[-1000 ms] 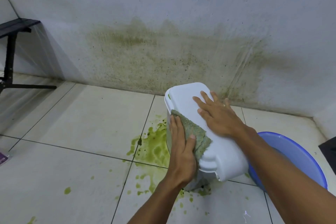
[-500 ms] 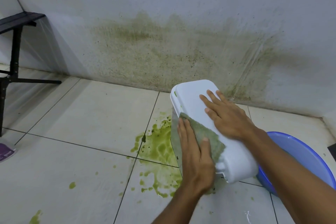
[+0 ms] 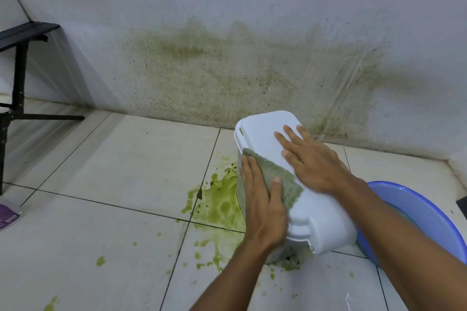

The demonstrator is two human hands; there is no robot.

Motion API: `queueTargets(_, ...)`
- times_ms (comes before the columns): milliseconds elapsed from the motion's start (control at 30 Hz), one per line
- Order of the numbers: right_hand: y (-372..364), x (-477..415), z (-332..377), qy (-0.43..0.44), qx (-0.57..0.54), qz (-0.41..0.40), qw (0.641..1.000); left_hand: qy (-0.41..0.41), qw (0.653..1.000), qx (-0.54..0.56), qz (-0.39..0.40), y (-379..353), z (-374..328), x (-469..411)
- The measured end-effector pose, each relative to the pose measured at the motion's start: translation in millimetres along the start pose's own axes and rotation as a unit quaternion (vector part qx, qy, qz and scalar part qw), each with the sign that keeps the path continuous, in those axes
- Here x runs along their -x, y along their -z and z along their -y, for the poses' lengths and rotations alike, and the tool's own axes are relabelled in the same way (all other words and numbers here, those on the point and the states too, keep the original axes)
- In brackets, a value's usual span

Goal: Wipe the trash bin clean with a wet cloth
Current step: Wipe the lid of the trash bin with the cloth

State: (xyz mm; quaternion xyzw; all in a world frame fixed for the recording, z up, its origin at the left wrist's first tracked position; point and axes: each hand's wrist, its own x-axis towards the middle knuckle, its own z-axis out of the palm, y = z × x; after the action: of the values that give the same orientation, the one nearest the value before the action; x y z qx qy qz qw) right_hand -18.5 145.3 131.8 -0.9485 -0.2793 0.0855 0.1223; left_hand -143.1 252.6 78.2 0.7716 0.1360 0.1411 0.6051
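Observation:
A white trash bin (image 3: 262, 129) is tipped over on the tiled floor, its bottom end toward the wall. A damp grey-green cloth (image 3: 276, 171) lies over the bin's upper left edge. My left hand (image 3: 262, 206) presses the cloth against the bin with straight fingers, thumb on top of the cloth. My right hand (image 3: 314, 165) lies flat on the bin's upper face, fingers spread, just right of the cloth. The bin's lower left side is hidden by my left hand.
A green spill (image 3: 219, 206) spreads over the floor tiles left of and under the bin, with splashes nearer me. A blue basin (image 3: 429, 209) holding water stands right of the bin. A stained wall is close behind. A black metal stand (image 3: 20, 70) is at far left.
My left hand has slid the cloth a short way along the bin's edge, toward me and back up. My right hand has stayed flat on the bin. The view shifted slightly.

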Motion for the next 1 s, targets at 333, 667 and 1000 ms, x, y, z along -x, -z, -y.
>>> queueTargets(333, 1.5, 0.4, -2.5, 0.006, -0.008, 0.001, 1.0, 0.041, 0.998, -0.035, 0.018, 14.9, -1.5, -74.9)
queueTargets(667, -0.3, -1.1, -5.8, 0.015, -0.012, 0.0, 1.0, 0.075, 0.995, -0.056, 0.032, 30.8, -10.9, -127.1)
queueTargets(1000, -0.5, -1.5, -8.5, 0.027, 0.004, -0.003, 1.0, 0.013, 1.0, -0.006, -0.005, 3.9, -1.2, -27.0)
